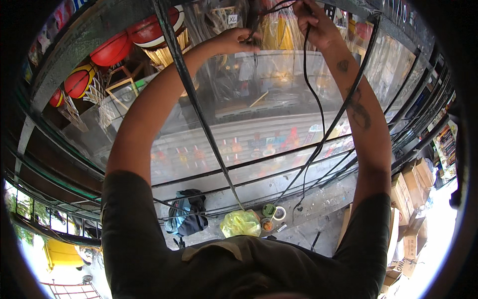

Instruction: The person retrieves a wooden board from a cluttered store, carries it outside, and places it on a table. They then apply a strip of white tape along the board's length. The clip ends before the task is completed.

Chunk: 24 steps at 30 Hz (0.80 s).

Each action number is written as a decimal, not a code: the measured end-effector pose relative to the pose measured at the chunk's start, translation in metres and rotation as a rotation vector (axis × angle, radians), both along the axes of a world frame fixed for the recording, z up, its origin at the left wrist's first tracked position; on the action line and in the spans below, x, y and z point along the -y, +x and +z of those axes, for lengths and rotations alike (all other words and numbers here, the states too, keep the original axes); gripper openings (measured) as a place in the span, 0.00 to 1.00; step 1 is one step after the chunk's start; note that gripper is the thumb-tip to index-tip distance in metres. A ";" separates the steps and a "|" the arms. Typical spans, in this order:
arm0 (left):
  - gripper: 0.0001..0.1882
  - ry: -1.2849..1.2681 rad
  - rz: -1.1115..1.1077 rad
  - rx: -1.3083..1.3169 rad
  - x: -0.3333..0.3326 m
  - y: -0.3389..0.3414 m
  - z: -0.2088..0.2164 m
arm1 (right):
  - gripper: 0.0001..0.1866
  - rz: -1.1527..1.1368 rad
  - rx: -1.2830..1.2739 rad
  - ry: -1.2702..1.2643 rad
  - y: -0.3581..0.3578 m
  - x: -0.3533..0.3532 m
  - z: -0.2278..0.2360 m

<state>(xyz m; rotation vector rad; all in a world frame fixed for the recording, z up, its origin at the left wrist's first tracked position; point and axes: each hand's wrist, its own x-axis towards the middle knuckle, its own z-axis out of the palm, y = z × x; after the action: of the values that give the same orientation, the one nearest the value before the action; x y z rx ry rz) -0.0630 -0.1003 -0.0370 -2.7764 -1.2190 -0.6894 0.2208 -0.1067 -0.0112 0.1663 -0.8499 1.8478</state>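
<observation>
Both my arms are raised toward the top of the view. My right hand (318, 29) is closed, with a black cable (315, 92) gripped in its fingers. From it one length hangs down past my right forearm, and another loops across toward my left. My left hand (236, 41) has its fingers closed on the looped part of the cable, slightly blurred; a short end dangles beneath it. Behind the hands are clear plastic bags (199, 37) with yellowish sticks or slats in some, above a glass display case (224, 114).
Black metal bars (191, 94) cross in front of me. Red and yellow balls (112, 49) sit at upper left. Below are a dark backpack (191, 212), a yellow-green plastic bag (240, 224) and small containers (269, 210). Cardboard boxes (411, 192) are stacked at right, beside bundled cables (423, 107).
</observation>
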 end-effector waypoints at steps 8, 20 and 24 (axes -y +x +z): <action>0.21 -0.066 -0.198 0.894 -0.085 0.032 0.069 | 0.17 -0.461 0.517 0.132 -0.039 0.040 -0.035; 0.20 -0.131 -0.402 1.041 0.033 0.091 0.091 | 0.22 -0.924 1.031 0.375 -0.079 0.010 -0.046; 0.20 -0.079 -0.367 1.027 0.045 0.081 0.089 | 0.24 -1.037 1.385 0.471 -0.081 -0.016 -0.039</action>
<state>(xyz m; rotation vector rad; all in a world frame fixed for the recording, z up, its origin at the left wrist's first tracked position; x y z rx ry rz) 0.0175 -0.1457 0.0523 -2.7235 -0.7357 -2.3108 0.1402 -0.0905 -0.0505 -1.1769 -1.7993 0.5314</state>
